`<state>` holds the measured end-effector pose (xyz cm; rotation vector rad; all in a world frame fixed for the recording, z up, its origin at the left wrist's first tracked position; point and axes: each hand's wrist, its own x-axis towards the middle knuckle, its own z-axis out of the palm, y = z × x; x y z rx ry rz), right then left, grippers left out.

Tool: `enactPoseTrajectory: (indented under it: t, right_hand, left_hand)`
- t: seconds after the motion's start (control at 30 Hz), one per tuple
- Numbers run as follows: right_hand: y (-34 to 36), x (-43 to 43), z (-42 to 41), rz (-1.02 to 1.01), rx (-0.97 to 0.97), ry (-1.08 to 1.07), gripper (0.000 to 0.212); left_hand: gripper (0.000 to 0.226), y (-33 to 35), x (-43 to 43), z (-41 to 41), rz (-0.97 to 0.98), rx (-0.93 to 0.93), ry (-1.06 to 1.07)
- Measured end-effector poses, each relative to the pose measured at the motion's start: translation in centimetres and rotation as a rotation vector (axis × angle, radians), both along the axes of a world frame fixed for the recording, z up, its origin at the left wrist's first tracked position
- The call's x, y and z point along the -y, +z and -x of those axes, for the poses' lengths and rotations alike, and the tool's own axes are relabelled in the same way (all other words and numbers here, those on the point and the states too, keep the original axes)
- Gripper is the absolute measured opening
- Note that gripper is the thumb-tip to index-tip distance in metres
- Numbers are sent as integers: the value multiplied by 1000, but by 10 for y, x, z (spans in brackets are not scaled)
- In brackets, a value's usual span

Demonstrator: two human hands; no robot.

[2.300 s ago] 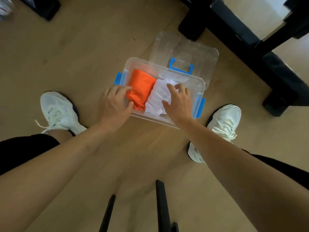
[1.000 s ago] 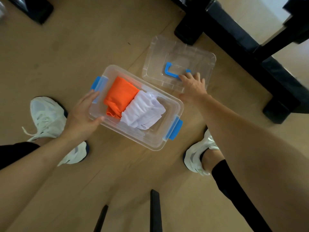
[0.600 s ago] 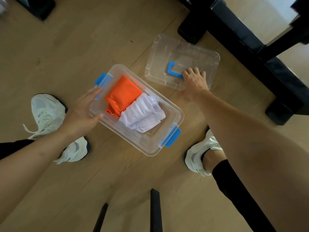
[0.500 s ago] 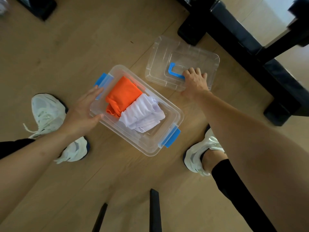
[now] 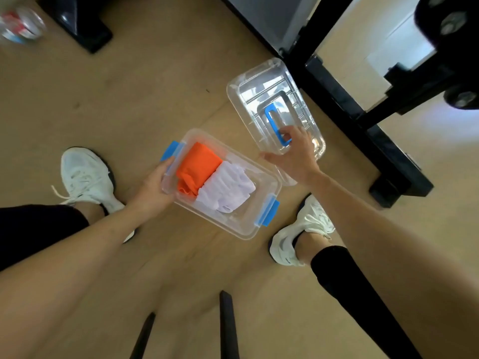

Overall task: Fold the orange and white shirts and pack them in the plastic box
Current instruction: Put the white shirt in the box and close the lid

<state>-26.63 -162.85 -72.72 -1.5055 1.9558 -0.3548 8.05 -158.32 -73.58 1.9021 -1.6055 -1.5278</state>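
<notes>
Plastic box [image 5: 234, 225] open on floor [image 5: 129, 99]; left hand [image 5: 153, 187] grips its end wall under blue latch [image 5: 169, 151]. Clear lid [image 5: 259, 94] beneath right hand [image 5: 295, 154], fingers hooked round its blue handle [image 5: 273, 120], thumb spread. Orange shirt [image 5: 197, 164] folded inside, just right of left hand; white shirt [image 5: 225, 190] touching it, farther right.

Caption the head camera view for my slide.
Folded orange shirt and white shirt in the plastic box, left hand holding it, right hand gripping the lid by its blue handle.
</notes>
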Motion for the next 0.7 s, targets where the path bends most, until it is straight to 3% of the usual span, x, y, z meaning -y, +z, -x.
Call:
enactPoseTrajectory:
  t: [0.17,0.33,0.43,0.57,0.7]
  right_hand:
    - [30,-51,-26,-5,36,59,61]
    - [30,-94,-43,-78,-65,210,65]
    - [18,-114,-52,-112,-132,355,69]
    - [2,-137,-63,-143,-186,516,68]
    - [-5,-143,-68,-162,-130,530,64]
  left_hand:
    - [67,-5,-16,5,-127,-70,129]
    - [38,0,-14,14,-311,-262,457]
    - [44,6,-13,14,-464,-309,572]
    - [32,4,-14,16,-393,-252,490]
    - [52,-3,-19,9,-235,-72,282]
